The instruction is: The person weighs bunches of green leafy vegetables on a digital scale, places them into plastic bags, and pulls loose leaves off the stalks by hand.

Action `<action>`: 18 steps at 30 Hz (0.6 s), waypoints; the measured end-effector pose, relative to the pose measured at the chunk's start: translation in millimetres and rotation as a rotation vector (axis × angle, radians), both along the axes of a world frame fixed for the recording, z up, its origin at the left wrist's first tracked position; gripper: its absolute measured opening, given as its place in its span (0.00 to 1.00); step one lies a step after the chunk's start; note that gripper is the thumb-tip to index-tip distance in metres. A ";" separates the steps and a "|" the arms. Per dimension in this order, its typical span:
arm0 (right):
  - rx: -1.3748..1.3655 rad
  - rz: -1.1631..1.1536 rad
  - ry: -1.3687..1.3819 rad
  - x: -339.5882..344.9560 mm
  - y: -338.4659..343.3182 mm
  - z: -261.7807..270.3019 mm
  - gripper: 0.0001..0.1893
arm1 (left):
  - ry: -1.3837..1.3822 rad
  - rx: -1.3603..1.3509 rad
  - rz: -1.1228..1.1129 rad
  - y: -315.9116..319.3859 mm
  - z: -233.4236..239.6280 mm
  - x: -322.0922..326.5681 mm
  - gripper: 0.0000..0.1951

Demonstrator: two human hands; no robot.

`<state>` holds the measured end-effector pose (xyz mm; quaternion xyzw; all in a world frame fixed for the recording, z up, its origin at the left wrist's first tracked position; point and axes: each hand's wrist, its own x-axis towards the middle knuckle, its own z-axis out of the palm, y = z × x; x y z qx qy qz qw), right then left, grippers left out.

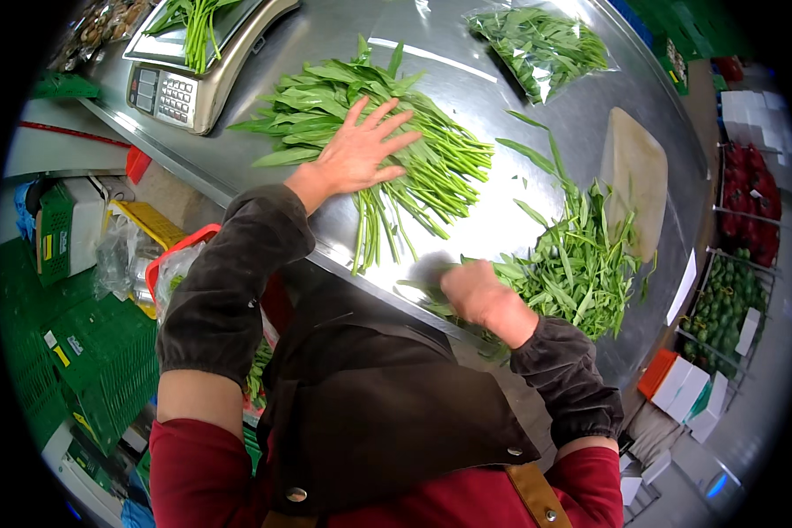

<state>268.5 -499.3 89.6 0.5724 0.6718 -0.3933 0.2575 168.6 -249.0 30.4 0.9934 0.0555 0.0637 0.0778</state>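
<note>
My left hand (369,148) lies flat with spread fingers on a large pile of leafy green vegetable (435,158), whose long stems point right. The pile rests on a stainless-steel table (290,72). My right hand (472,290) is curled and blurred near the table's front edge. Dark green leaves and a blurred dark shape show beside its fingers; whether it grips them is unclear. Just right of that hand lies a loose heap of leaves and stems (577,264). Beyond the heap is a pale flat sheet (640,178). A clear bag of greens (548,49) lies at the back.
A digital scale (178,92) bearing a bunch of greens (201,30) stands back left. Below the table's left edge are a red basket (155,274), a yellow crate (148,221) and green crates (105,356). At the right, shelving holds red-packed goods (749,198) and green produce (729,303).
</note>
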 end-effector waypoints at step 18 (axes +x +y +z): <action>-0.325 -0.078 -0.003 23.9 -11.5 5.7 0.08 | -0.029 -0.141 0.018 -3.0 21.5 1.1 0.38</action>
